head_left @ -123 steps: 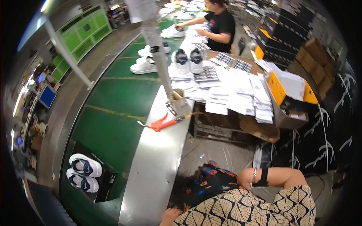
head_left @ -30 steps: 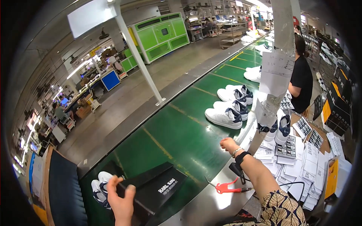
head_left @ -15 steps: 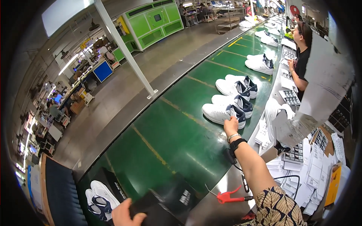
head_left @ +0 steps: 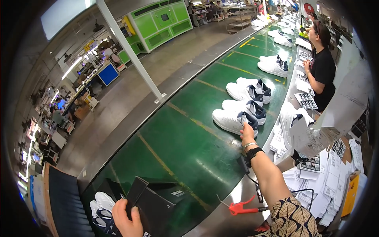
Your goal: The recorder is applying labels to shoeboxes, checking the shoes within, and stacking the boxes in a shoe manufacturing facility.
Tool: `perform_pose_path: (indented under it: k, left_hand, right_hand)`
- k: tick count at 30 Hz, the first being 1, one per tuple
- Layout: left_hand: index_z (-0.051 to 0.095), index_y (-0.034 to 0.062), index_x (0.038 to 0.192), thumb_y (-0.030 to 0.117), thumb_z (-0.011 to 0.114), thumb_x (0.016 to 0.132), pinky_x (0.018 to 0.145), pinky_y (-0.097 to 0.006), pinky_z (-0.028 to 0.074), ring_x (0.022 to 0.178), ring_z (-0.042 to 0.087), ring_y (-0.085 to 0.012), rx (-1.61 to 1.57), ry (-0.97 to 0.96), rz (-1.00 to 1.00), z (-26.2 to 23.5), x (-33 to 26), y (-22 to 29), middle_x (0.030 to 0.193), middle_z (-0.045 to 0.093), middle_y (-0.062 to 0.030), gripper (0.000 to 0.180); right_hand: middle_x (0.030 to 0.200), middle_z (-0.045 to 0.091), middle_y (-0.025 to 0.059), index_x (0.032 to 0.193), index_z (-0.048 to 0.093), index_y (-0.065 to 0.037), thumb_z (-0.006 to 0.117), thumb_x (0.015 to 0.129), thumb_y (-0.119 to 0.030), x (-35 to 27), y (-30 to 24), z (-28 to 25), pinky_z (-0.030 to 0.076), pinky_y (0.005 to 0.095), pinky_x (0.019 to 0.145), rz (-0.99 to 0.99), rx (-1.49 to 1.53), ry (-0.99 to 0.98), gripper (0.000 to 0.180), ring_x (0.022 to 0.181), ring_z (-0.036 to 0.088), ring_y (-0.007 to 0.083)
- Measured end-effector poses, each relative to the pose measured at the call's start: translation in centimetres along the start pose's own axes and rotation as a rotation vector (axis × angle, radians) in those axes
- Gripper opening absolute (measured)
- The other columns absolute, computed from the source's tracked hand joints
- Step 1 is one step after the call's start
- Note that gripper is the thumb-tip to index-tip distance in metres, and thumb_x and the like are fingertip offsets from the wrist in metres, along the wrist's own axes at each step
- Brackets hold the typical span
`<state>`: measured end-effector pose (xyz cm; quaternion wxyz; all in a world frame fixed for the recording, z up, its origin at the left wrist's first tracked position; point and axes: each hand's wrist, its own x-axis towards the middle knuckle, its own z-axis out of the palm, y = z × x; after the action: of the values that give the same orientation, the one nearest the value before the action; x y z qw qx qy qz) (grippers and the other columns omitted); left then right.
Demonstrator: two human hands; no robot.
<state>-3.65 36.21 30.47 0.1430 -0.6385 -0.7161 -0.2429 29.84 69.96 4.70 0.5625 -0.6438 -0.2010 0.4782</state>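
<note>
At the heel end of a white sneaker with a dark navy lining (head_left: pixel 228 120), my right hand (head_left: pixel 248 134) is closed on the shoe's collar. Its partner sneaker (head_left: pixel 254 110) lies right behind it on the green conveyor belt (head_left: pixel 177 146). My left hand (head_left: pixel 127 219), low in the picture, grips the edge of a black shoe box (head_left: pixel 158 203) standing on the belt. Left of that hand sits another pair of white sneakers (head_left: pixel 103 205), beside a dark box part (head_left: pixel 111 187). The lower part of the black box is cut off by the frame.
More sneaker pairs (head_left: pixel 273 66) stand farther along the belt. A red air gun (head_left: pixel 242 207) lies at its near right edge. Stacks of white papers (head_left: pixel 316 189) and a hanging clear sheet (head_left: pixel 335 118) are to the right. A co-worker (head_left: pixel 321 67) stands beyond.
The black box has been turned and raised, so its open rim and side now show. My left hand has shifted slightly. My right hand remains at the sneaker, which has barely moved.
</note>
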Motion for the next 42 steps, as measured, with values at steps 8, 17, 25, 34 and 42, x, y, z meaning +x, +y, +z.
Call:
perform_pose_path:
  k: [8,17,25,34,42]
  left_hand:
    - [0.057,0.0026,0.096,0.022,0.068,0.063,0.086,-0.041,0.036,0.095,0.052,-0.0292,-0.036,-0.072,0.223,-0.5,-2.9,3.0,0.100,0.055,-0.0134,0.040]
    - [0.061,0.0094,0.094,0.032,0.060,0.077,0.098,-0.053,0.008,0.113,0.042,-0.0219,-0.311,-0.095,-0.154,-0.7,-4.4,6.2,0.110,0.054,-0.0030,0.029]
    - [0.064,0.0094,0.082,0.029,0.060,0.080,0.101,-0.052,0.003,0.110,0.047,-0.0221,-0.600,0.054,-0.287,-0.1,-7.3,6.9,0.098,0.061,-0.0018,0.020]
    - [0.060,0.0085,0.072,0.026,0.062,0.079,0.102,-0.051,0.004,0.106,0.048,-0.0209,-0.648,0.078,-0.230,-0.4,-8.2,6.8,0.091,0.060,-0.0010,0.019]
    - [0.058,0.0095,0.069,0.024,0.065,0.075,0.102,-0.051,0.004,0.105,0.048,-0.0214,-0.616,0.072,-0.125,-0.8,-9.1,6.5,0.090,0.059,0.0007,0.018]
  right_hand:
    - [0.091,0.057,0.0059,0.103,0.048,-0.001,0.046,0.089,-0.030,-12.5,-6.0,3.9,0.041,0.0240,0.065,-0.266,0.189,-0.444,0.033,0.081,0.057,0.0127]
    - [0.116,0.046,0.0208,0.128,0.030,0.001,0.056,0.081,-0.043,-33.6,-9.5,-2.1,0.033,0.0413,0.094,-1.140,-0.098,-1.312,0.069,0.106,0.045,0.0315]
    - [0.111,0.050,0.0158,0.122,0.041,-0.001,0.062,0.076,-0.041,-39.0,-9.6,-4.8,0.026,0.0484,0.095,-1.545,-0.347,-1.384,0.064,0.107,0.042,0.0368]
    - [0.123,0.045,0.0200,0.136,0.016,0.002,0.063,0.076,-0.022,-41.2,-10.0,-5.6,0.034,0.0330,0.094,-0.690,-0.278,-1.434,0.080,0.107,0.049,0.0307]
    - [0.111,0.052,0.0116,0.138,0.018,-0.006,0.064,0.076,-0.006,-38.5,-9.5,-4.0,0.041,0.0252,0.084,-0.407,0.040,-1.343,0.077,0.094,0.051,0.0140]
